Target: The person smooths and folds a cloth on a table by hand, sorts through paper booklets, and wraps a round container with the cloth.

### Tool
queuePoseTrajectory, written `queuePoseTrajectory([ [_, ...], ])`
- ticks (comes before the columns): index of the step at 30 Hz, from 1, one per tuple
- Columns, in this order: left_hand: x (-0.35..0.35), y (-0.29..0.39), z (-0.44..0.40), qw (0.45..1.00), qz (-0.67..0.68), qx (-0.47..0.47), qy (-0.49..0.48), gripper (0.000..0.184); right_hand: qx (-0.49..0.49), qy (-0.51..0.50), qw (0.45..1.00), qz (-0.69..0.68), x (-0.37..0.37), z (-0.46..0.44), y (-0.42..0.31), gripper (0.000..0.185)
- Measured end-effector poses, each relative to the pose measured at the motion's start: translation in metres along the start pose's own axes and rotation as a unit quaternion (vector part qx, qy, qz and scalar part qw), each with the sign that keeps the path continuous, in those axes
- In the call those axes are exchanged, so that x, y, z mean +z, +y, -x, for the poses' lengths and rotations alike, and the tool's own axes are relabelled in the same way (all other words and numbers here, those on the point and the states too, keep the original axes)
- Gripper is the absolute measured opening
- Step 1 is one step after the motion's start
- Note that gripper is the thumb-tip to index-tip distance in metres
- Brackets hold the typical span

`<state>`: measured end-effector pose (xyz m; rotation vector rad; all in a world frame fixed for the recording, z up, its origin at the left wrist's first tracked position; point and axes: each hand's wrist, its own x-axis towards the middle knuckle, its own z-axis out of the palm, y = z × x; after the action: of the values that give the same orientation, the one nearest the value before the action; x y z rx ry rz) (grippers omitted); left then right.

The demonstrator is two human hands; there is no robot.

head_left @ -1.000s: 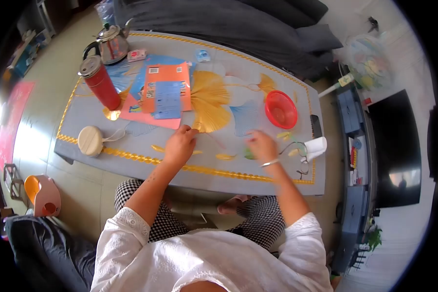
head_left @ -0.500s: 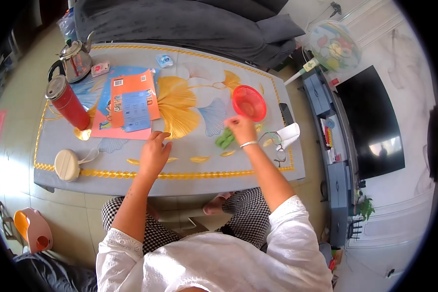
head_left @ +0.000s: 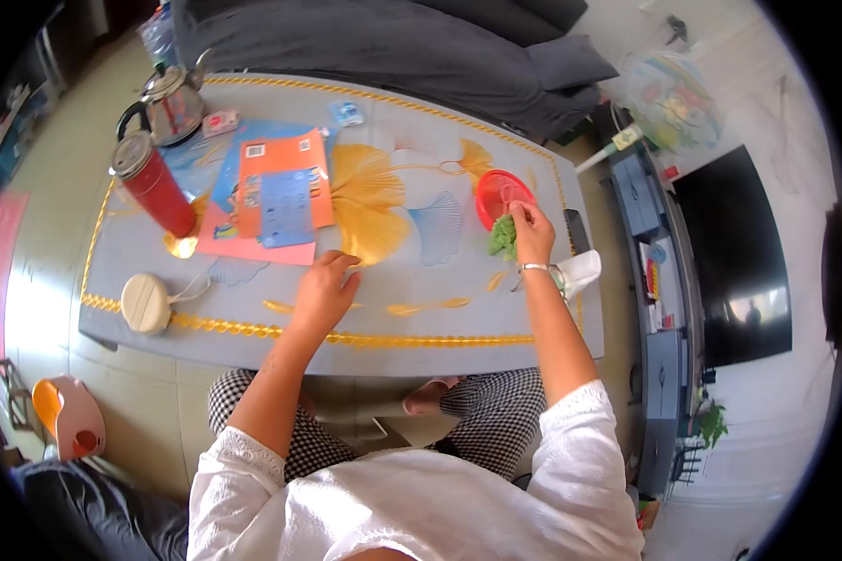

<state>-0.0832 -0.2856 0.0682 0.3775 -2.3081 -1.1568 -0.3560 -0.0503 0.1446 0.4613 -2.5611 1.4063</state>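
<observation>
My right hand is closed with its fingers pinched at the near side of a red plastic basket. From it hangs a crumpled green cloth, just below the basket's rim; how the fingers grip it is partly hidden. My left hand rests on the patterned tablecloth, fingers loosely stretched out and holding nothing. Its fingertips are near the lower corner of the orange and pink booklets. Close to my right wrist lie glasses and a white paper or cloth.
At the left stand a red tumbler and a steel kettle. A round cream case lies near the front left edge. A dark phone is by the right edge, and a grey sofa lies behind the table.
My right hand has moved right and slightly away from me, taking the green cloth from the tabletop to the basket's near side. My left hand stays resting on the table.
</observation>
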Motion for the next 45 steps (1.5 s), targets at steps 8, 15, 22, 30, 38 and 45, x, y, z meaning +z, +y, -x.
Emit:
queuePoseTrajectory([
  [8, -0.011, 0.001, 0.005, 1.000, -0.026, -0.006, 0.016, 0.019, -0.156, -0.154, 0.975, -0.029, 0.120, 0.078, -0.025, 0.036],
  [15, -0.023, -0.002, 0.013, 0.997, -0.038, 0.030, 0.057, 0.027, -0.334, -0.340, 0.857, 0.197, 0.120, 0.181, -0.039, 0.049],
  [22, -0.022, -0.009, 0.015, 0.996, -0.064, 0.033, 0.046, 0.028, -0.399, -0.390, 0.781, 0.280, 0.086, 0.174, -0.022, 0.052],
  [30, -0.045, -0.023, 0.014, 0.991, -0.002, 0.018, 0.129, 0.030, -0.318, -0.297, 0.866, 0.245, 0.126, 0.164, -0.023, 0.052],
  [38, -0.089, -0.093, -0.012, 0.924, -0.190, -0.088, 0.319, 0.070, -0.283, -0.222, 0.932, 0.047, 0.136, 0.137, -0.074, 0.039],
  [45, -0.094, -0.089, -0.013, 0.919, -0.201, -0.213, 0.265, 0.070, 0.035, -0.334, 0.941, 0.035, 0.255, 0.071, -0.114, 0.072],
])
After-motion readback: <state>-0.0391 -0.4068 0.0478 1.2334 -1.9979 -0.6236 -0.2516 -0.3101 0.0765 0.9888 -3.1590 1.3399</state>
